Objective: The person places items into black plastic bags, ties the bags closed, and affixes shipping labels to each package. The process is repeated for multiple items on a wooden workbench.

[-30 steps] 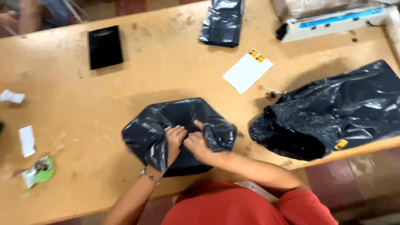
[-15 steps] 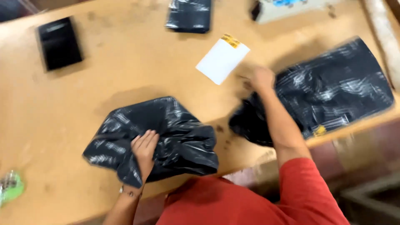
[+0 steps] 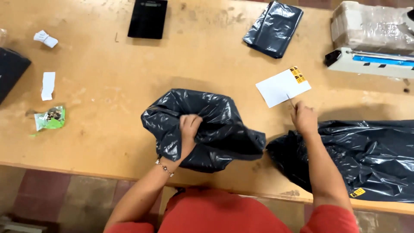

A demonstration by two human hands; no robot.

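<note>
Black plastic bag point(image 3: 215, 129) sits crumpled near the front edge of the wooden table point(image 3: 108, 95), right in the middle, and the left hand point(image 3: 187, 133) is clamped onto it, fingers bunching a fold of the film at the bag's left-centre. The bag looks glossy, wrinkled and puffed up, like something bulky is inside, though you can't see what. The right hand point(image 3: 304, 118) is off to the right, well apart from that bag, pinched around something thin, maybe a small stick or pen, hard to make out, just near a white card point(image 3: 282, 86) with yellow stickers on its corner. Just below that hand is a second black bag point(image 3: 366, 155), spread flatter and running off the right edge of the frame. Further back there's a folded dark bag point(image 3: 274, 28), a black flat device point(image 3: 148, 18), and a white-and-blue machine point(image 3: 371, 62) cut off at far right. Over on the left: paper scraps point(image 3: 47, 85) and a small green packet point(image 3: 51, 118). The person's red shirt point(image 3: 241, 215) hides the table's near edge.
</note>
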